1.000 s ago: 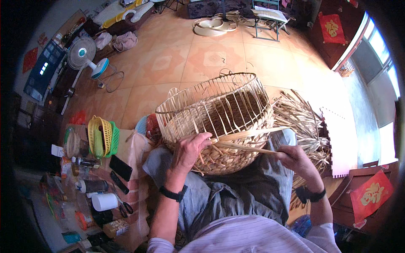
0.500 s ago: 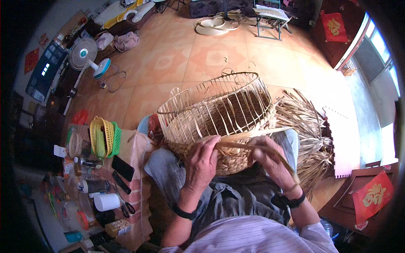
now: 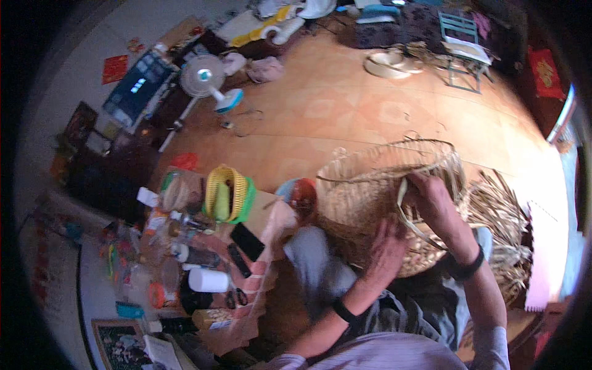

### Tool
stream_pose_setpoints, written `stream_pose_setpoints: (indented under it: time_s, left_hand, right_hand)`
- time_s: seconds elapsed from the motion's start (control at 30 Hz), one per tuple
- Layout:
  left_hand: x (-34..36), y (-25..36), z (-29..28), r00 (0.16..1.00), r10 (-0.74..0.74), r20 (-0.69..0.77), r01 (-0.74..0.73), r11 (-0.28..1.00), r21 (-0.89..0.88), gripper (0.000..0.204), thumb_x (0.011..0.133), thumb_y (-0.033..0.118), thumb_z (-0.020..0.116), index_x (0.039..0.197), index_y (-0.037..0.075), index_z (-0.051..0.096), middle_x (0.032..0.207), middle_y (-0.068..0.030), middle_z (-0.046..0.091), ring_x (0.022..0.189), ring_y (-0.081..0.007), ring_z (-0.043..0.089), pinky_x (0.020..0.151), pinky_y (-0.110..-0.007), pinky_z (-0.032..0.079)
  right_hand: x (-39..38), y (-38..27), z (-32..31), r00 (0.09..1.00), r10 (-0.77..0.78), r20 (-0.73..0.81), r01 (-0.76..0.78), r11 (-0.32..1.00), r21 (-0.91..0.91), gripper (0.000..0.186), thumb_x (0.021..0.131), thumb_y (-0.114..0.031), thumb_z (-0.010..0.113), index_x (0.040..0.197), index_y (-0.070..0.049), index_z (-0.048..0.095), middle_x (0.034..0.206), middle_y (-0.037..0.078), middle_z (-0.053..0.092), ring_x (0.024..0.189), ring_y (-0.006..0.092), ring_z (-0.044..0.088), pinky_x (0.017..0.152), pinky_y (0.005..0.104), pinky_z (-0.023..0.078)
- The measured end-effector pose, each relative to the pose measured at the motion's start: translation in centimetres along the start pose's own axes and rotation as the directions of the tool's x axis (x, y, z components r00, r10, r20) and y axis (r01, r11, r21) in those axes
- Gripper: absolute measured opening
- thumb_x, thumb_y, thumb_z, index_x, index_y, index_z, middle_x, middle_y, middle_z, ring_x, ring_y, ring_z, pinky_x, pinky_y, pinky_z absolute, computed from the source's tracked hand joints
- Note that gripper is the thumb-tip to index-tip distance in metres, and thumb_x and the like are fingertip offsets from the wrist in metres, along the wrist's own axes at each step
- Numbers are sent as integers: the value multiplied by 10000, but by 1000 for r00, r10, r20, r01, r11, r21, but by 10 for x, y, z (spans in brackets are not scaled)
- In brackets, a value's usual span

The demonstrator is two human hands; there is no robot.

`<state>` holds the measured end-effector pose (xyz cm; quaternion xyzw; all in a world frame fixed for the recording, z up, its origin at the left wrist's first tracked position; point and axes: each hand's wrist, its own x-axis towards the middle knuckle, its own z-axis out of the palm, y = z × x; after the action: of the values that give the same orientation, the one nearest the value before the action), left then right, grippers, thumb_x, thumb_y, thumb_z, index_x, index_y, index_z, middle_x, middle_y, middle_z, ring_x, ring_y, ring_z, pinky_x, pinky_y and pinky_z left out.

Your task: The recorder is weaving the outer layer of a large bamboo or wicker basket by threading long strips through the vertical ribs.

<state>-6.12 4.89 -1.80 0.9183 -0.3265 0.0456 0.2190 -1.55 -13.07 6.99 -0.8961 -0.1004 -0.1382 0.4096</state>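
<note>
A straw basket (image 3: 357,197), with a woven lower wall and a wire-and-strip rim, sits tilted at my knees. My right hand (image 3: 430,203) is raised at the basket's right inside, fingers bent around a pale flat straw strip (image 3: 404,206) that loops downward. Just lower and to the left, my left hand (image 3: 385,250) rests against the woven wall, fingers extended and somewhat blurred. A heap of dry straw strips (image 3: 499,216) lies beside the basket on the right.
At left, a cluttered low table (image 3: 274,216) holds yellow and green baskets, a phone, scissors, bottles and a white cup (image 3: 208,280). Farther back stand a fan (image 3: 203,75) and a folding chair (image 3: 462,55) on the tiled floor. A pink mat (image 3: 546,259) is at right.
The view has swung left, shifting everything rightward and blurring it. My right hand has risen with the strip into the basket's upper part; my left hand now sits below it.
</note>
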Motion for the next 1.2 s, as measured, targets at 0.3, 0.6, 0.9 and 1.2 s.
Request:
stream_pose_setpoints:
  time_s: [0.3,0.6,0.9,1.2]
  left_hand:
    - [7,-5,30,969,-99,-225,61,984,-170,459,1017,96,554,1467,7,550,1495,-249,549,1366,-449,526,1138,-530,451]
    - [22,2,-4,975,-223,4,216,940,-265,304,998,109,593,1275,9,670,1207,-248,681,1177,-445,633,1097,-523,458]
    - [27,0,-14,982,11,-190,-50,978,-202,143,1016,157,654,1014,20,613,933,-195,598,893,-415,581,824,-517,497]
    - [16,21,-128,980,-160,-116,14,643,-765,164,1007,12,648,1169,3,633,1006,-133,669,821,-260,674,727,-386,571]
  right_hand:
    - [-10,7,33,981,-180,67,191,915,-354,114,910,-97,653,1012,-64,693,928,206,680,805,408,696,664,477,542]
    - [-54,35,22,965,259,-32,-231,906,356,275,943,16,726,1211,-15,671,979,170,772,875,259,774,743,366,603]
    - [-168,89,-29,845,500,191,-454,480,750,298,869,-180,892,1031,-62,671,776,-21,706,503,28,510,400,213,344]
    - [-122,5,-20,816,521,253,-578,757,304,244,964,-161,798,1015,19,642,711,49,668,607,85,544,545,291,420]
